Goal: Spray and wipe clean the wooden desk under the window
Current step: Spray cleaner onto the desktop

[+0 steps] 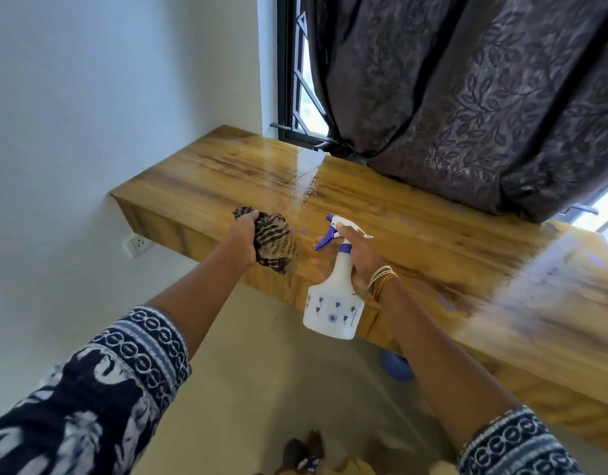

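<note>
The glossy wooden desk (381, 214) runs along the wall under the window (304, 94). My left hand (244, 240) grips a bunched brown striped cloth (275, 245) above the desk's front edge near its left end. My right hand (359, 257) holds a white spray bottle (333, 303) by the neck, with a finger on its blue trigger. The nozzle points left, toward the cloth. The bottle hangs in front of the desk's front edge.
A dark patterned curtain (467, 97) hangs down onto the back of the desk. The white wall (107, 97) closes off the desk's left end, with a power outlet (138, 243) below it. A blue object (397, 366) lies on the floor under the desk. My feet show at the bottom.
</note>
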Available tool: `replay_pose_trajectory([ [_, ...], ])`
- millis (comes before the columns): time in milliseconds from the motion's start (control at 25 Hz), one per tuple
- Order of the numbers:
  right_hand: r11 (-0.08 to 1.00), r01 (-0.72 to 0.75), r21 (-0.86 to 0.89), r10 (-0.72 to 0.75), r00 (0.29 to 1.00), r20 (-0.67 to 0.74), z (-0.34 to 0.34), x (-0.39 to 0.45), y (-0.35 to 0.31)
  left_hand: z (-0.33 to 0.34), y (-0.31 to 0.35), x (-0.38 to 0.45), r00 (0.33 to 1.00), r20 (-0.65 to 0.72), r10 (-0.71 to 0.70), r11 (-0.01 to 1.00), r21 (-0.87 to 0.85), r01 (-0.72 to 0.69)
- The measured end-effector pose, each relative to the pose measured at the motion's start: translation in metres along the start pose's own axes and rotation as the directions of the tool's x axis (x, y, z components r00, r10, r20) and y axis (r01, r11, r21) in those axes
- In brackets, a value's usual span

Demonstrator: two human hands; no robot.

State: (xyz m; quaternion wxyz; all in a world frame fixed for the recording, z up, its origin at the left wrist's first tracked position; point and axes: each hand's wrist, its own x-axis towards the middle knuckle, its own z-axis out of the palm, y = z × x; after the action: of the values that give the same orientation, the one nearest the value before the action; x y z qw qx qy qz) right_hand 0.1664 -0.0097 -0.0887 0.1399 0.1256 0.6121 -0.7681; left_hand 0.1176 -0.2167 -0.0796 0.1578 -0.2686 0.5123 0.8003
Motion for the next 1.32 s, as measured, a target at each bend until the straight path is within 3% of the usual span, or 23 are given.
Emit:
replay_pose_trajectory([
  [280, 0.976, -0.088, 0.201, 0.047, 0.978, 0.202, -0.015, 0.077, -0.07, 0.044, 0.053, 0.067, 0.997, 0.037, 0.07, 0.997, -0.04, -0.069],
  [480, 0.932, -0.067, 0.357, -0.007, 0.979, 0.202, -0.026, 0.122, -0.098, 0.061, 0.081, 0.105, 0.98, 0.156, 0.125, 0.992, -0.055, -0.118],
  [680, 0.916, -0.057, 0.397, -0.012, 0.986, 0.169, -0.017, 0.154, -0.11, 0.069, 0.101, 0.137, 0.938, 0.292, 0.189, 0.981, -0.097, -0.167],
  [920, 0.993, 0.118, 0.005, -0.118, 0.991, 0.065, 0.009, 0.183, -0.124, 0.074, 0.137, 0.179, 0.882, 0.44, 0.17, 0.985, -0.043, -0.168],
  [1320, 0.916, 0.177, -0.36, -0.225, 0.969, -0.098, 0.048, 0.231, -0.132, 0.08, 0.162, 0.229, 0.849, 0.52, 0.09, 0.991, 0.035, -0.127],
])
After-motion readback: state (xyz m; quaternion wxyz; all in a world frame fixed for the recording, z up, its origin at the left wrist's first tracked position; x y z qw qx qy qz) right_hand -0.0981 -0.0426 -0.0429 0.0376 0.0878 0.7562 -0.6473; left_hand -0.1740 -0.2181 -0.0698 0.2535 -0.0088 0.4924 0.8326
